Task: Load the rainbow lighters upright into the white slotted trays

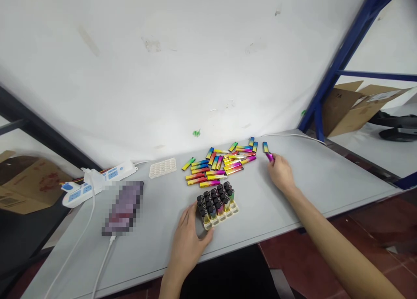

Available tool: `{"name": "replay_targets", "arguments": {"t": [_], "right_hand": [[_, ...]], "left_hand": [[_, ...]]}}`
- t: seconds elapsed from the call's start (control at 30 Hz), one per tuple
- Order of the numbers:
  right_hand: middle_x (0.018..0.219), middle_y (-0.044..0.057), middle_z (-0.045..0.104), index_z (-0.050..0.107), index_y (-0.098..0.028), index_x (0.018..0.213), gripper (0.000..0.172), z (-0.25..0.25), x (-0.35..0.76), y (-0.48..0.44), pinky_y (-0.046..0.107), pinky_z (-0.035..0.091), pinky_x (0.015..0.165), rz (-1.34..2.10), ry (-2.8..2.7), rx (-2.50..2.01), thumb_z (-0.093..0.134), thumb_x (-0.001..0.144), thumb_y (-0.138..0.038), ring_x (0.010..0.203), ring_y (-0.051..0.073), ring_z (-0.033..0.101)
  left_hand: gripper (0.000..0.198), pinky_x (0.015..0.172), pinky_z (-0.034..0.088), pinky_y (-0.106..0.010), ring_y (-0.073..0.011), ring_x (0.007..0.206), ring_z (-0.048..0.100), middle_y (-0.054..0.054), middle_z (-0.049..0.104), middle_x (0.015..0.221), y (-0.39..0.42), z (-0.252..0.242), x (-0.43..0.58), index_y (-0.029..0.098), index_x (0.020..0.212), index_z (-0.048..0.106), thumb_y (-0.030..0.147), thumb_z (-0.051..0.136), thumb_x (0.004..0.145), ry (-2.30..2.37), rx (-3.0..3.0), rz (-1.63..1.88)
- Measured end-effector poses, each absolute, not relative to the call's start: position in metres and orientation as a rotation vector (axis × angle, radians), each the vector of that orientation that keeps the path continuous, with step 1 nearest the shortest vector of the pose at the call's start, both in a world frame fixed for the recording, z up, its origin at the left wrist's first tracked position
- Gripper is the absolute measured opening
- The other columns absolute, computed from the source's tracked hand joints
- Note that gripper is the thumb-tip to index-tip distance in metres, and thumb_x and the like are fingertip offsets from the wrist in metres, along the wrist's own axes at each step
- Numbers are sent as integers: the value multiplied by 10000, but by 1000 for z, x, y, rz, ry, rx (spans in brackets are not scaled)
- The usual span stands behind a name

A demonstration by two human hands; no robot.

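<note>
Lighter (270, 157) juts forward from the pinching right hand (282, 173); the left hand (188, 240) clasps the tray (222, 221).

Low in the middle of the frame, the left hand (188, 242) curls round the left end of a pale tray (223, 219), where black-topped pieces (213, 200) stand in rows. Right of centre, the right hand (281, 173) pinches a magenta casing (270, 157), near a blue-and-yellow casing (265, 147). Shiny loose casings (215, 175) sprawl mid-frame. Left of them lies a second tray (163, 167); further left, a white power strip (121, 170).
</note>
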State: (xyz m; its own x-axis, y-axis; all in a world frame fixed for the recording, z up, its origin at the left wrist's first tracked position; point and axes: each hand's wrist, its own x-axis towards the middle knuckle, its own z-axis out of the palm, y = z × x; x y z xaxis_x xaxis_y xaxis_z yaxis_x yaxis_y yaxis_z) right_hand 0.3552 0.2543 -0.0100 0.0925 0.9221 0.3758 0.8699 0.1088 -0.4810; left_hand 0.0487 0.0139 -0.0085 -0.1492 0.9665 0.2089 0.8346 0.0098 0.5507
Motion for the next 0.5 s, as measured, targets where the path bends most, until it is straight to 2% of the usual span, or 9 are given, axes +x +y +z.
{"name": "replay_targets", "arguments": {"t": [0.07,0.17,0.27,0.33,0.43,0.5], "right_hand": [[1196,165,645,541,-143,1270,399,-9,340,246,391,465,878,266,-1753,-1606,436,898,-239,1030,280,612],[1075,124,677,505,-164,1223,372,-7,315,233,371,493,759,524,-1670,-1453,463,890,-323,815,233,638],[913,48,683,410,-198,1223,367,-4,297,219,318,466,617,814,-1619,-1304,451,908,-383,585,167,564],[765,-20,638,383,-223,1204,342,-2,292,212,282,427,571,928,-1590,-1238,452,915,-392,534,148,506],[609,-60,497,479,-227,1081,271,1,291,206,258,372,539,1011,-1560,-1208,413,944,-451,519,141,440],[587,-50,430,553,-208,974,380,4,293,205,259,344,513,1080,-1548,-1186,336,968,-521,508,136,408]], "left_hand": [[667,1092,428,-511,-309,1334,480,-121,522,1399,14,-8,49,221,1461,329,407,592,877,2057,1864,850],[661,1103,416,-513,-320,1357,463,-120,524,1410,14,-7,50,208,1443,357,414,597,863,2080,1833,825],[664,1110,409,-514,-322,1363,456,-125,522,1414,15,-7,50,199,1441,356,408,597,859,2093,1833,804],[674,1104,412,-518,-324,1355,461,-126,521,1410,15,-9,49,200,1449,346,413,595,860,2094,1849,807],[686,1098,417,-521,-324,1343,469,-127,525,1401,15,-10,49,198,1458,340,425,592,862,2096,1865,816],[685,1091,427,-511,-316,1333,479,-127,535,1389,15,-10,49,193,1457,345,418,594,860,2092,1863,821]]}}
